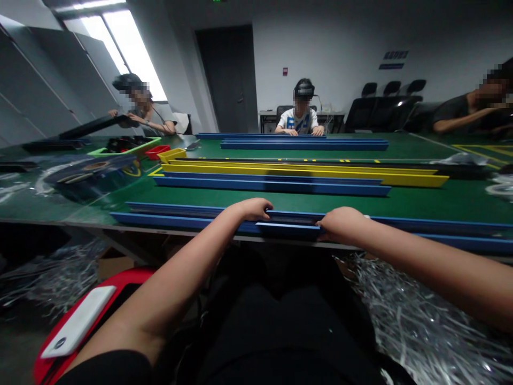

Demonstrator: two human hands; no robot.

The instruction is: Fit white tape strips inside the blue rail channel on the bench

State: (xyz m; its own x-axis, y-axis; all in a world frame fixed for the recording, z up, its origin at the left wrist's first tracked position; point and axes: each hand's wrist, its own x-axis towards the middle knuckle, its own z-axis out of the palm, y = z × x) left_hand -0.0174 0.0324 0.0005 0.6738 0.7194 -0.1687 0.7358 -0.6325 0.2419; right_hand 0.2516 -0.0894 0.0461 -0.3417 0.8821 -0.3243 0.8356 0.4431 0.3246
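Along the near edge of the table lies a long blue channel (288,229), with a dark strip visible inside its length. My left hand (256,208) is closed on it just left of the middle, fingertips bent over the back wall. A short way to the right, my right hand (340,220) pinches the channel near its front wall; most of its fingers are hidden. Beyond my hands lies another blue channel (272,184), and behind that a yellow channel (401,177).
On the green table (452,206) stand a red bin (157,153), a yellow bin (173,155) and a green-rimmed tray (155,142). Co-workers sit left, opposite and right. A white phone-like object (80,321) lies on a red seat (50,358). Shredded strips (433,321) cover the floor.
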